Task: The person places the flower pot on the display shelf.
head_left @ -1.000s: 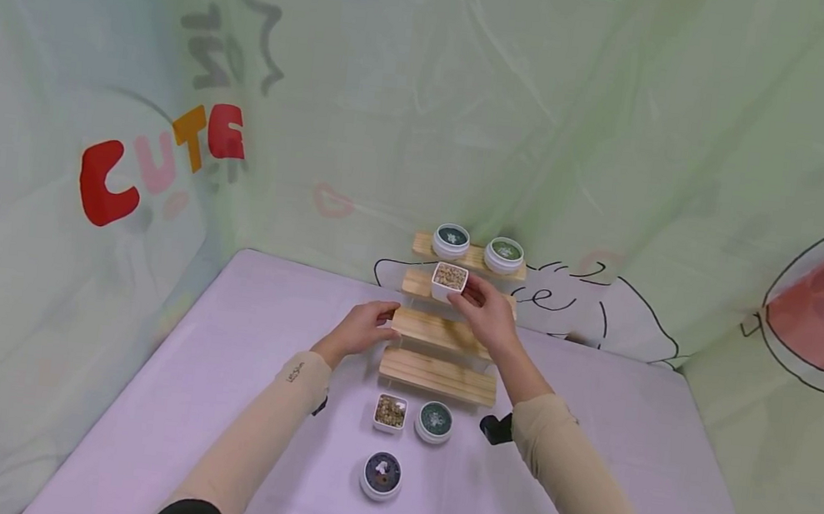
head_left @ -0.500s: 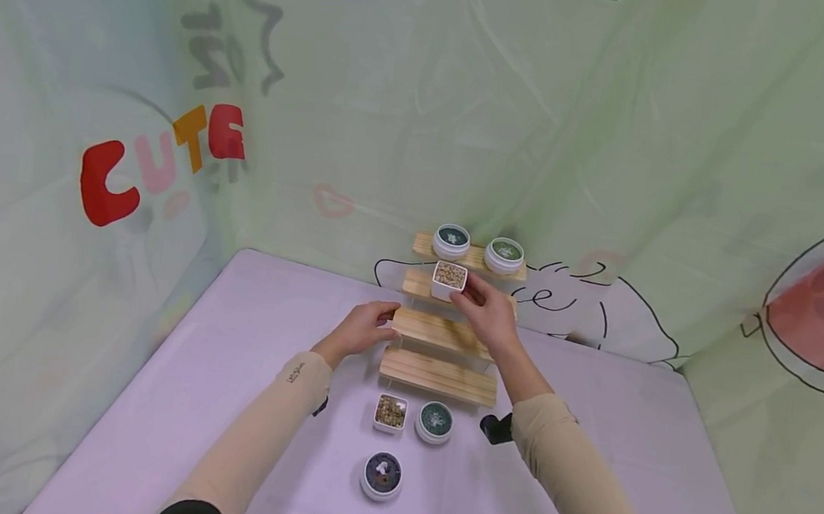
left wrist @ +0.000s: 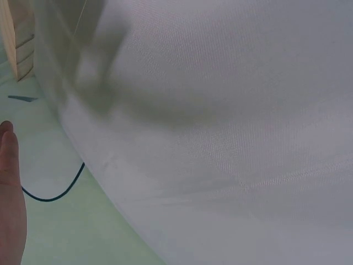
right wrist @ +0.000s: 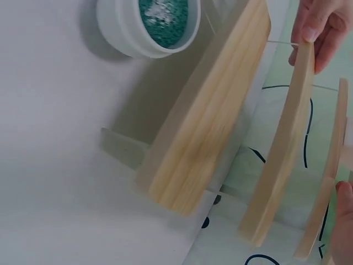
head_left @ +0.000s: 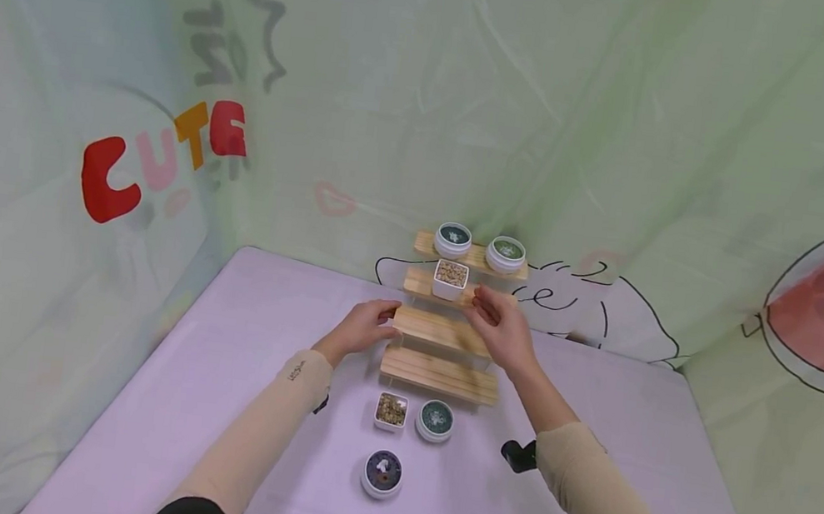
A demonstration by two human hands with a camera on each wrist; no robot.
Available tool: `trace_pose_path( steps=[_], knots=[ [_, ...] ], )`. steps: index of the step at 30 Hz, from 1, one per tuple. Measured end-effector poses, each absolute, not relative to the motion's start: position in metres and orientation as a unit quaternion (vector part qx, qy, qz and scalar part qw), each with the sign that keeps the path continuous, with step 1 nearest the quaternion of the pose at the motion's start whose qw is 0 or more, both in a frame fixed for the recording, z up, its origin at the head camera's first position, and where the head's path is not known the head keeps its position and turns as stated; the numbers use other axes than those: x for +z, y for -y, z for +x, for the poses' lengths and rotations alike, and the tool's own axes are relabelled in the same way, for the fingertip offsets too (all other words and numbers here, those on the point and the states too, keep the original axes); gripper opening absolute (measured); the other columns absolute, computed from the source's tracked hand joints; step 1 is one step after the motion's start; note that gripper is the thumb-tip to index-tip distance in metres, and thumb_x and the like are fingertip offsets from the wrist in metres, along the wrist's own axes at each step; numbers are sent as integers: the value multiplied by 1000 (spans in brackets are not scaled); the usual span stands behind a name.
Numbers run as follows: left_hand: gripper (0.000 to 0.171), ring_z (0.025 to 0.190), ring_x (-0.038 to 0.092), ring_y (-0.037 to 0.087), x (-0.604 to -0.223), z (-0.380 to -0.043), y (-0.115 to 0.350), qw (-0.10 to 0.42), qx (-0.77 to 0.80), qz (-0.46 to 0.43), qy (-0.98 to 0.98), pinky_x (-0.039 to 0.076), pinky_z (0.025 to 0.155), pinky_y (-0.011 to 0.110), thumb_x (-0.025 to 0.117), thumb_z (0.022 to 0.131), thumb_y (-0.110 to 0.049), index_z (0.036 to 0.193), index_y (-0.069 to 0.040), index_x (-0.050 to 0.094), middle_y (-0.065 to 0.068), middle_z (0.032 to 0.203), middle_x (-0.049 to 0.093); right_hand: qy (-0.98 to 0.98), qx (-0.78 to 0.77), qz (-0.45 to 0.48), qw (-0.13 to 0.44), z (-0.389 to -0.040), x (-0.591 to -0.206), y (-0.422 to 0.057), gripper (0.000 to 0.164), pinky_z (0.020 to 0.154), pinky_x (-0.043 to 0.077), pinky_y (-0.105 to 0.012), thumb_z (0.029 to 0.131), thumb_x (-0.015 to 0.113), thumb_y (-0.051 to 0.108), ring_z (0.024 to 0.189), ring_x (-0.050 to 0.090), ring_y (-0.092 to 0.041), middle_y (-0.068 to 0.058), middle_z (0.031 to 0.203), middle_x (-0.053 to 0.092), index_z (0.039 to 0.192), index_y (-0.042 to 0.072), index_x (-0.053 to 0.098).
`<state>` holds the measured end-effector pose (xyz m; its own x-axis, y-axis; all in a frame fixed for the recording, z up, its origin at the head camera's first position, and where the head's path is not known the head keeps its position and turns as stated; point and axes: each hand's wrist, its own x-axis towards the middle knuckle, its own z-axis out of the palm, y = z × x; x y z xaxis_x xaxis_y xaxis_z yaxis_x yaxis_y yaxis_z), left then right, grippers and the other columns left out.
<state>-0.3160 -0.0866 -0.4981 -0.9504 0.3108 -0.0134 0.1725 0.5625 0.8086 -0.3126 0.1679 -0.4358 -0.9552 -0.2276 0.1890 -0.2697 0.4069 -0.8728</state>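
Note:
A four-tier wooden display stand (head_left: pixel 439 375) stands on the table. My left hand (head_left: pixel 361 331) grips the left end of its second tier from the bottom; in the right wrist view those fingers (right wrist: pixel 311 30) pinch the plank's end. On the third tier, toward the left, sits a small white square pot (head_left: pixel 450 289) of tan pebbles. My right hand (head_left: pixel 504 332) is just right of that pot, fingertips apart from it, with nothing held. Up on the top tier are two white round pots, one with dark green filling (head_left: pixel 451 249), the other lighter green (head_left: pixel 506 258).
In front of the stand are another square pebble pot (head_left: pixel 390 414), a round pot with green filling (head_left: pixel 435 423) and a round pot with dark filling (head_left: pixel 381 476). A lilac cloth covers the table (head_left: pixel 263 308). Printed curtains (head_left: pixel 366 118) hang behind and at the sides.
My right hand has let go of the square pebble pot, leaving it on the third tier, and has drawn back slightly to the right. The left hand keeps its place on the stand.

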Motion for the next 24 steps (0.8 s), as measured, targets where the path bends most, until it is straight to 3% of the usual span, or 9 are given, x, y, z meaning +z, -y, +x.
trace_pose_path(
  steps=[11,24],
  knots=[
    [62,128,52,27,-496,-317,86,79,442,135,-883,45,107,32,70,92,-17,144,3,44,18,143,50,861,493,124,-21,-273,-447,-182,54,105,46,-34,96,64,16,130,50,-32,-19,142,51,143,-3,45],
    [61,127,53,27,-498,-317,86,77,441,136,-884,46,107,32,71,91,-16,143,3,45,18,142,51,872,469,137,-22,-216,-477,-196,54,104,46,-36,93,69,13,127,53,-35,-24,138,53,138,-8,47]
  ],
)
